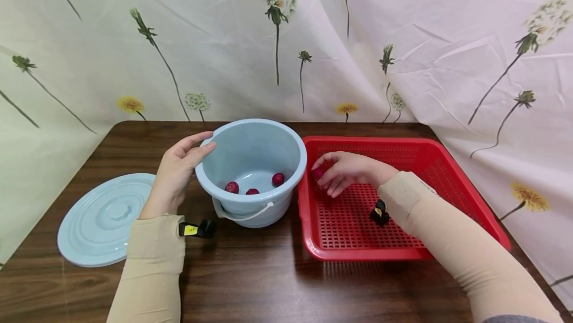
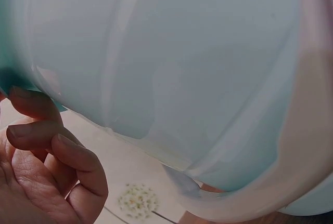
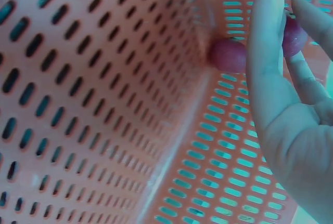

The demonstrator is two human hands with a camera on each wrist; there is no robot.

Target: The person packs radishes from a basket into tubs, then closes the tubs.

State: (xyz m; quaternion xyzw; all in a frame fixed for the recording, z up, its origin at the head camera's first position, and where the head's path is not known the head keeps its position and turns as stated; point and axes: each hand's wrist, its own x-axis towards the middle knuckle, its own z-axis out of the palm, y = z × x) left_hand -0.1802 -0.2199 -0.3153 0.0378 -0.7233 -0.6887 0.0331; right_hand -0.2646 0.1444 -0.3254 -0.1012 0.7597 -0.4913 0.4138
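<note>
My left hand (image 1: 172, 171) grips the rim of a light-blue bucket (image 1: 252, 211) at its left side, thumb over the edge. In the left wrist view its curled fingers (image 2: 80, 167) are by the rim, beside the bucket's outer wall. Several small round dark-red fruits (image 1: 278, 179) lie on the bucket's bottom. Inside the red basket (image 1: 371, 254), near its left wall, my right hand (image 1: 349, 171) pinches another dark-red fruit (image 3: 295, 36) between thumb and fingers. The right wrist view shows one more fruit (image 3: 228, 55) at the basket's corner, partly hidden behind the thumb.
A light-blue round lid (image 1: 100, 221) lies on the brown wooden table (image 1: 250, 278), left of the bucket. The bucket's white handle (image 1: 246, 218) hangs down in front. A flower-print cloth (image 1: 233, 54) hangs behind the table. The basket stands right beside the bucket.
</note>
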